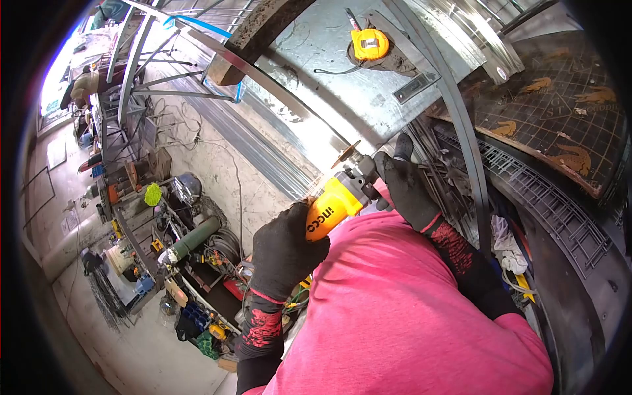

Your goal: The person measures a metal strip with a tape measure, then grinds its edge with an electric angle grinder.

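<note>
My left hand point(283, 247), in a black glove, is wrapped round the rear of a yellow angle grinder point(332, 205). My gloved right hand point(407, 191) grips the grinder beside its metal gear head point(359, 170). The thin cutting disc point(345, 153) stands at the end of a long steel bar point(263, 78), right at its edge in this view. Beneath the bar lies a shiny sheet-metal surface point(316, 89). The palm side of both hands is hidden.
A yellow tape measure point(370, 43) lies on the sheet metal, near a dark wooden beam point(230, 62). A curved steel strip point(454, 99) arches past on the right, before a patterned board point(546, 99) and wire mesh point(540, 191). Tools and a green cylinder point(194, 238) crowd the left floor.
</note>
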